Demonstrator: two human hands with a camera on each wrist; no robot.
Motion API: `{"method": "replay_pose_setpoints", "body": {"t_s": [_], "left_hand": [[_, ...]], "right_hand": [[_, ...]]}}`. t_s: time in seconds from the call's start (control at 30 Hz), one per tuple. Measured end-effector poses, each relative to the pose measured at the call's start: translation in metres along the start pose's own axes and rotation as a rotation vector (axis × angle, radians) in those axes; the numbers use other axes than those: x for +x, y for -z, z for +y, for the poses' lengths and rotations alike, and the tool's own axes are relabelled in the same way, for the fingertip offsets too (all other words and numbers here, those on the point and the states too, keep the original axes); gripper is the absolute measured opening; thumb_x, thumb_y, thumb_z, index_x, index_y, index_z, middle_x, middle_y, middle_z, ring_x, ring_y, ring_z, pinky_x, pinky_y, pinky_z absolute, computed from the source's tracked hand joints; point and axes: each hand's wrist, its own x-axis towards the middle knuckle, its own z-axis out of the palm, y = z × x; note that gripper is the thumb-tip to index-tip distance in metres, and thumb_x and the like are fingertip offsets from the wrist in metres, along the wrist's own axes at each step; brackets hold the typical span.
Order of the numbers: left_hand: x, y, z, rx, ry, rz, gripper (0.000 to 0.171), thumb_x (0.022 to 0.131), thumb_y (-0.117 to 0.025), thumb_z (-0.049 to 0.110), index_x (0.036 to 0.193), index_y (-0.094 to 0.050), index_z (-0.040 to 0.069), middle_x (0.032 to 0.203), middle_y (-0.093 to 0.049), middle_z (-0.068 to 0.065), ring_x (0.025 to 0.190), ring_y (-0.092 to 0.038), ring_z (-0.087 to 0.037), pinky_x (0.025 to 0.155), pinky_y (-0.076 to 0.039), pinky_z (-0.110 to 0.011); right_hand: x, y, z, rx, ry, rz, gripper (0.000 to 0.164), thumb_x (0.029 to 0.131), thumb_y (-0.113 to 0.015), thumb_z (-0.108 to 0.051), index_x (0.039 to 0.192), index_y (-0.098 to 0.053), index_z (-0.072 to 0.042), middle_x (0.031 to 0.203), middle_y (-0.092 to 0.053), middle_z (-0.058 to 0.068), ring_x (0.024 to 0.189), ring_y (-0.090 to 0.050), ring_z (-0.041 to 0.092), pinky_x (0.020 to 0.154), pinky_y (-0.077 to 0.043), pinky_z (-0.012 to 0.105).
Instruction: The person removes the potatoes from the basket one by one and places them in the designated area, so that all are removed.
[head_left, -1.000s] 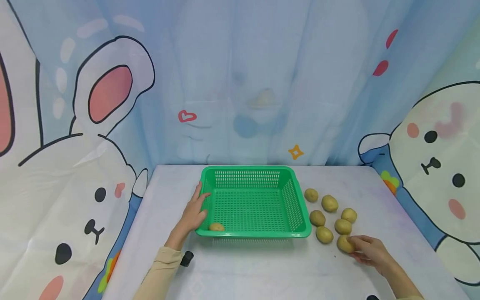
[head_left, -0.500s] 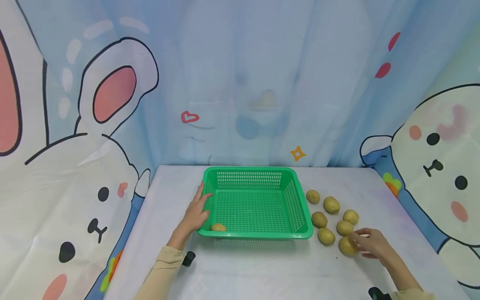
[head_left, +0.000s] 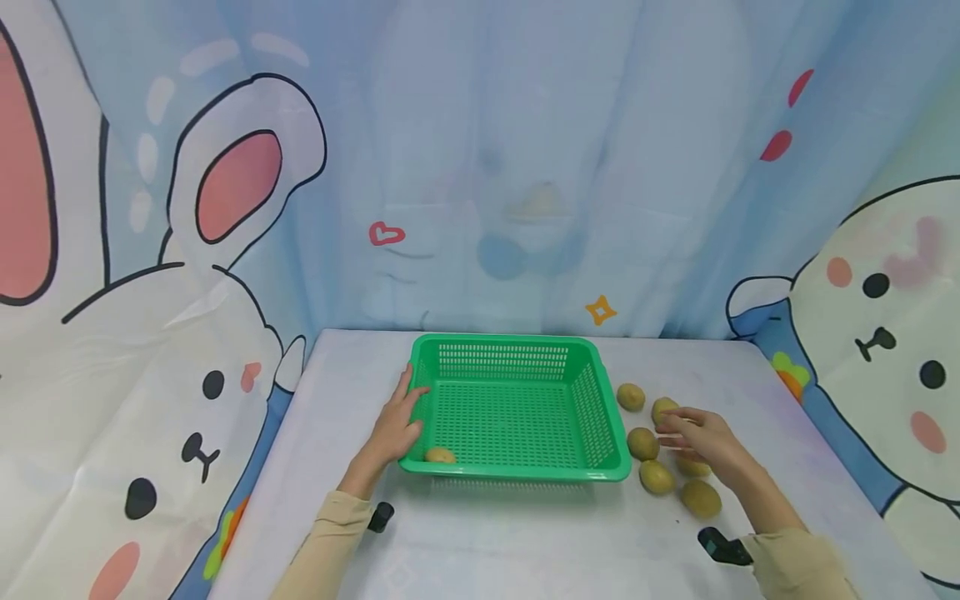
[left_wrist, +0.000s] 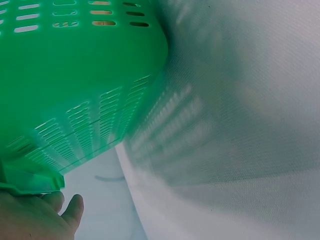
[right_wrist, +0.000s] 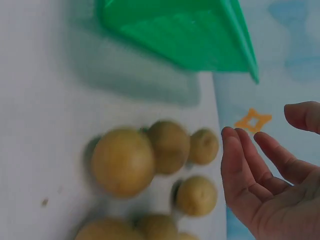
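Note:
At the left side of the green plastic basket (head_left: 517, 477), my left hand (head_left: 393, 425) holds the rim, thumb and a finger lapping over its inner side. Its fingertips (left_wrist: 75, 207) show beside the rim in the left wrist view. One potato (head_left: 440, 455) lies in the basket's near left corner. My right hand (head_left: 701, 433) hovers over the loose potatoes right of the basket, fingers spread and slightly bent, nothing between them in the right wrist view. It partly covers a far potato (head_left: 663, 408) and another potato (head_left: 692, 468). The nearest potato (head_left: 701, 498) lies below the hand.
More potatoes sit close to the basket's right wall, among them a small potato (head_left: 631, 397) at the back. The white tablecloth (head_left: 525, 542) runs back to a blue curtain (head_left: 517, 167) with cartoon animals. Dark wrist cameras (head_left: 723, 546) sit at both wrists.
My right hand has left the nearest potato, which stays on the table, and moved away from me and left over the farther ones. My left hand stays at the basket; the view shifted slightly.

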Motion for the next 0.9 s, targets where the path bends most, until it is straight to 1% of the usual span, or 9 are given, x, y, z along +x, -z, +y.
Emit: {"method": "replay_pose_setpoints", "body": {"t_s": [0.1,0.17,0.27,0.37,0.47,0.57,0.7,0.8,0.9], "left_hand": [[0.0,0.0,0.0,-0.003,0.005,-0.002,0.063,0.076,-0.047,-0.001,0.139,-0.05,-0.004,0.164,-0.009,-0.019,0.15,-0.013,-0.034,0.113,-0.024,-0.058],[0.0,-0.001,0.0,-0.006,0.003,0.003,0.063,0.075,-0.047,-0.001,0.138,-0.051,-0.004,0.163,-0.01,-0.02,0.149,-0.014,-0.036,0.113,-0.025,-0.058],[0.0,-0.001,0.001,-0.013,0.002,0.005,0.063,0.075,-0.047,-0.001,0.138,-0.05,-0.005,0.163,-0.01,-0.021,0.149,-0.014,-0.037,0.113,-0.024,-0.058],[0.0,-0.001,0.0,-0.026,-0.015,0.021,0.062,0.076,-0.046,-0.002,0.137,-0.05,-0.006,0.163,-0.01,-0.022,0.149,-0.014,-0.038,0.112,-0.025,-0.06],[-0.001,-0.003,-0.002,-0.031,-0.043,0.05,0.06,0.076,-0.045,-0.001,0.136,-0.051,-0.007,0.162,-0.012,-0.022,0.149,-0.015,-0.037,0.11,-0.026,-0.062],[-0.001,-0.004,-0.003,-0.037,-0.05,0.062,0.06,0.076,-0.044,-0.001,0.136,-0.051,-0.008,0.163,-0.012,-0.021,0.149,-0.015,-0.036,0.11,-0.027,-0.063],[0.0,-0.003,-0.003,-0.032,-0.018,0.024,0.061,0.077,-0.046,-0.002,0.138,-0.05,-0.006,0.163,-0.009,-0.019,0.149,-0.013,-0.035,0.112,-0.025,-0.06],[0.0,-0.002,-0.002,-0.019,-0.008,0.005,0.062,0.077,-0.047,-0.001,0.139,-0.05,-0.005,0.164,-0.008,-0.019,0.149,-0.013,-0.035,0.113,-0.025,-0.058],[0.001,0.0,-0.002,-0.019,-0.007,0.004,0.062,0.077,-0.047,-0.002,0.139,-0.05,-0.004,0.164,-0.008,-0.019,0.149,-0.013,-0.036,0.113,-0.025,-0.058]], "right_hand": [[0.009,-0.012,-0.019,0.064,0.033,-0.023,0.074,0.101,-0.046,-0.047,0.144,-0.031,0.011,0.133,-0.054,0.031,0.116,-0.061,0.039,0.092,-0.052,0.046],[0.014,-0.02,-0.031,0.093,0.053,-0.04,0.074,0.101,-0.048,-0.047,0.144,-0.032,0.011,0.134,-0.054,0.031,0.114,-0.062,0.036,0.093,-0.052,0.047],[0.021,-0.033,-0.05,0.128,0.081,-0.062,0.07,0.101,-0.049,-0.043,0.144,-0.033,0.01,0.134,-0.054,0.031,0.111,-0.064,0.031,0.093,-0.052,0.045],[0.027,-0.048,-0.067,0.155,0.101,-0.086,0.066,0.102,-0.051,-0.038,0.144,-0.035,0.01,0.134,-0.053,0.032,0.111,-0.064,0.031,0.091,-0.053,0.042],[0.034,-0.064,-0.082,0.171,0.099,-0.097,0.064,0.101,-0.052,-0.036,0.144,-0.036,0.008,0.133,-0.055,0.031,0.11,-0.065,0.031,0.089,-0.054,0.041],[0.043,-0.081,-0.092,0.182,0.1,-0.109,0.06,0.101,-0.054,-0.033,0.142,-0.039,0.008,0.129,-0.058,0.03,0.103,-0.067,0.029,0.085,-0.056,0.039],[0.049,-0.107,-0.101,0.176,0.125,-0.146,0.054,0.101,-0.055,-0.03,0.139,-0.046,0.007,0.122,-0.062,0.028,0.101,-0.068,0.032,0.081,-0.057,0.038],[0.049,-0.128,-0.107,0.165,0.139,-0.178,0.049,0.101,-0.054,-0.028,0.136,-0.05,0.007,0.12,-0.064,0.027,0.104,-0.067,0.036,0.085,-0.056,0.043],[0.051,-0.146,-0.113,0.169,0.144,-0.2,0.045,0.101,-0.054,-0.025,0.134,-0.052,0.006,0.118,-0.064,0.027,0.104,-0.066,0.038,0.086,-0.055,0.046]]}}
